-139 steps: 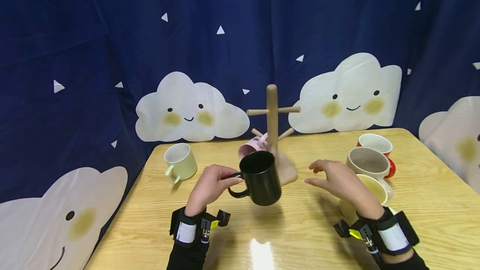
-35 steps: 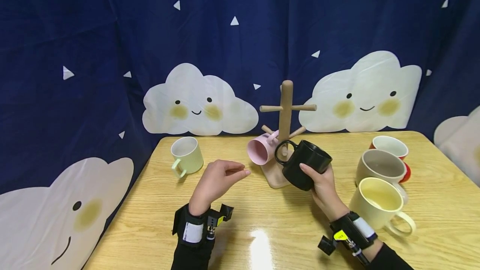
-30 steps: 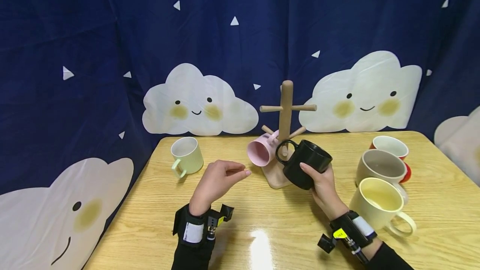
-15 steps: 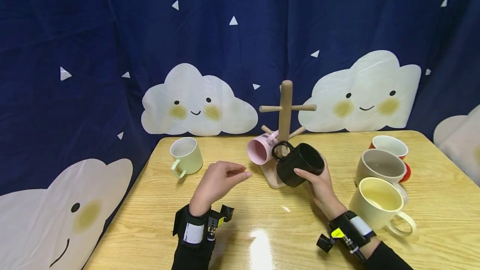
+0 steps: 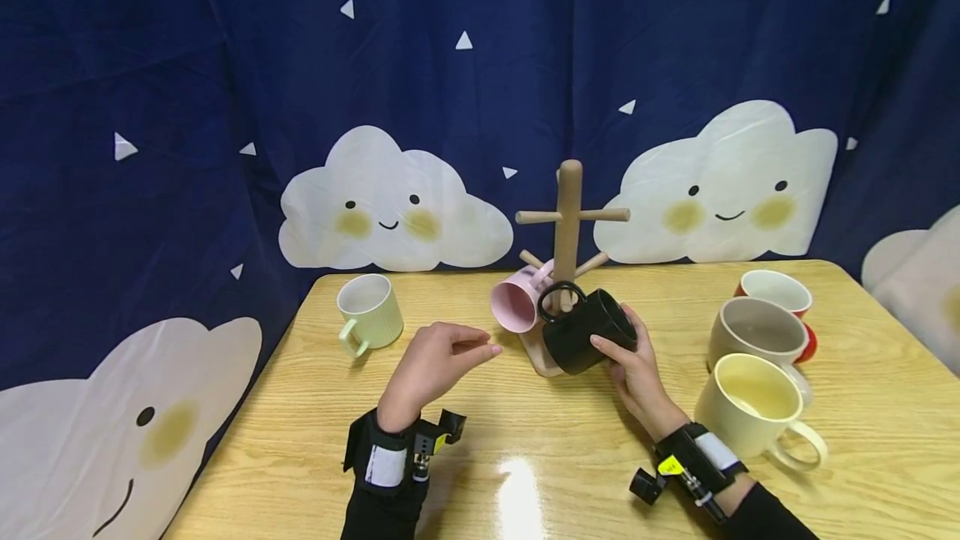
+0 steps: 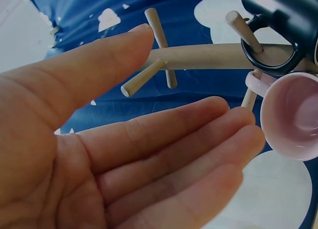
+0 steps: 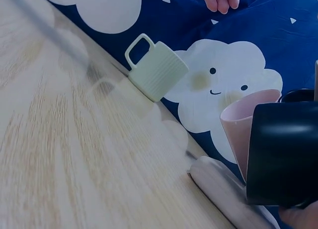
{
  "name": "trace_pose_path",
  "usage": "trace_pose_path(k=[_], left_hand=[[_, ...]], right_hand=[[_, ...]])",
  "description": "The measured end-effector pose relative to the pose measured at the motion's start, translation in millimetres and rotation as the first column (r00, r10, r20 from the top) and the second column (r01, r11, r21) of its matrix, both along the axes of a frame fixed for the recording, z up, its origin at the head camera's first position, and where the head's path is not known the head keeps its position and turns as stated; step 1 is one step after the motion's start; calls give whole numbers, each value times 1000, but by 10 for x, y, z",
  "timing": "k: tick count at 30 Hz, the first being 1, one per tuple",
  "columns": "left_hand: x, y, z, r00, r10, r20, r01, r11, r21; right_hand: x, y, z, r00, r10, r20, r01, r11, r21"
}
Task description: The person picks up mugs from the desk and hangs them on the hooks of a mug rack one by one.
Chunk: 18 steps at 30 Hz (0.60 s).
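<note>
Though wrist-cropped, black mug point(image 5: 574, 342) fully head-framed

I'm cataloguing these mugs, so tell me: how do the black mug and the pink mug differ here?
Colour: the black mug is dark and glossy, the pink mug pale. State: the right grip holds the black mug, while the pink mug hangs by its handle on the wooden rack. Mouth: in the head view, the black mug's faces right, the pink mug's left. Shared: both are tilted and have one loop handle.
</note>
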<state>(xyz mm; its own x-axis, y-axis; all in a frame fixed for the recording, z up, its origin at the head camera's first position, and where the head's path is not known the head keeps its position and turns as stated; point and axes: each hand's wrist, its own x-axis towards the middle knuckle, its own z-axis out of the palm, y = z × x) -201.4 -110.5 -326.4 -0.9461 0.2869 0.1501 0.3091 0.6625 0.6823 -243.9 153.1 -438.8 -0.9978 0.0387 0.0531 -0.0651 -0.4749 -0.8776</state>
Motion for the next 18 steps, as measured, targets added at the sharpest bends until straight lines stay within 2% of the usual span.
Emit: trace_pose_path(k=[5,12,18], left_hand=[[-9,2,-6,1000,-8,-2,8,1000,-6],[-9,17,-23,1000,-19,-11,18,1000,-14],[-7,27,-31,1000,-23,-4,23,1000,-7]], right_hand=[[-11,-4,-5,999,-43,5,43,999,-31],[-17,-23,-25,995,-96,37,95,995,16],[-7,-6,-67,996,-84,30,83,996,43]])
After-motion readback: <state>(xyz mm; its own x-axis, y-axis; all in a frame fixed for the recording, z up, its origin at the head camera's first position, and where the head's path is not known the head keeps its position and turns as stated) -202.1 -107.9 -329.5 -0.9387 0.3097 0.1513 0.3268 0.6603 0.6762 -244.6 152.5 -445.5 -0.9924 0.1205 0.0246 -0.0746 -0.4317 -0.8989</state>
